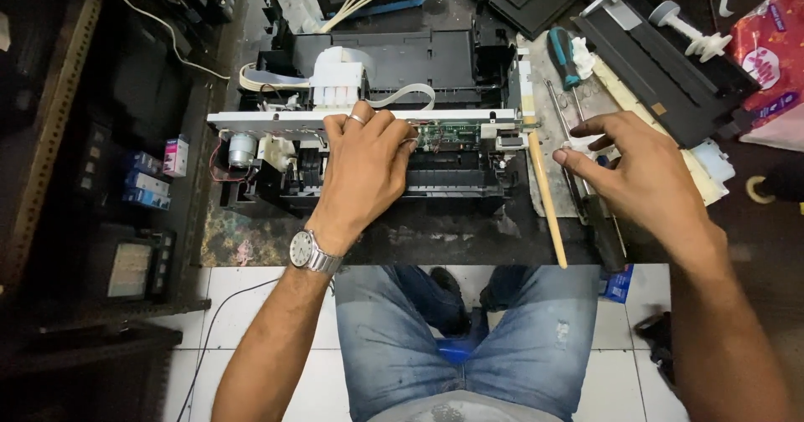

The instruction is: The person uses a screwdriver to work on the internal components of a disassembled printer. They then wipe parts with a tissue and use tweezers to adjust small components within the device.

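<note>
Left hand (pixel 366 167) lay flat, fingers spread, on the stripped black plastic printer chassis (pixel 377 120); right hand (pixel 636 171) pinched a small white plastic part (pixel 574 146).

Teal-handled screwdriver (pixel 566 56), wooden stick (pixel 547 200), black tray w/ roller (pixel 662 62) (top right), small ink boxes (pixel 149 179) at left

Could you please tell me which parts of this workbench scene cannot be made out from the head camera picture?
- Head view: the left hand covers the middle of the opened black printer chassis.
- The small white piece in the right hand's grip is mostly hidden by fingers.
- The black-handled screwdriver lies partly under the right hand.
- The pink printed bag is cut off by the right edge.
- Shelf items at left are too dark.
</note>
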